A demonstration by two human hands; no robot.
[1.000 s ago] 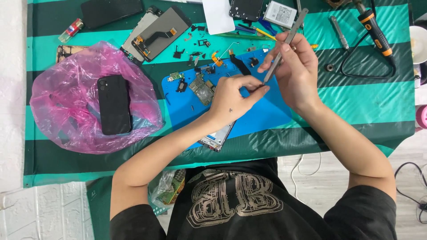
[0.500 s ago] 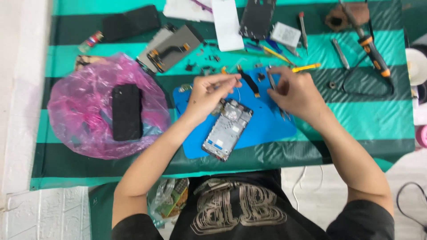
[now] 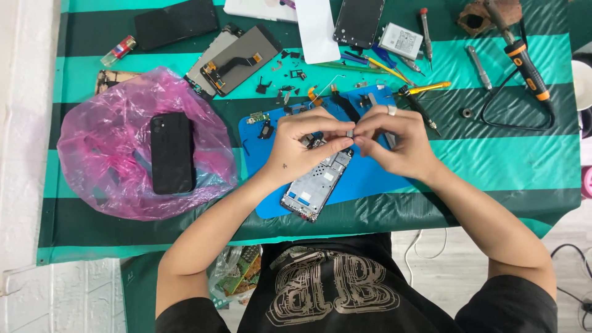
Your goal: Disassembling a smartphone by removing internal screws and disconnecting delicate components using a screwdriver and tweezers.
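both hands have drawn together over the top of the phone frame (image 3: 317,184) on the blue mat (image 3: 370,176) — half a second ago they were apart. left hand (image 3: 305,145) and right hand (image 3: 394,145) pinch a tiny part (image 3: 349,133) between their fingertips, fingers curled close.

I see both hands meeting over the blue mat (image 3: 370,176): left hand (image 3: 305,145) and right hand (image 3: 394,142) pinch a small part (image 3: 349,133) above the phone frame (image 3: 317,185); black phone (image 3: 172,152) lies well left

Phone repair bench: screwdrivers (image 3: 425,31), dismantled phones (image 3: 317,182)
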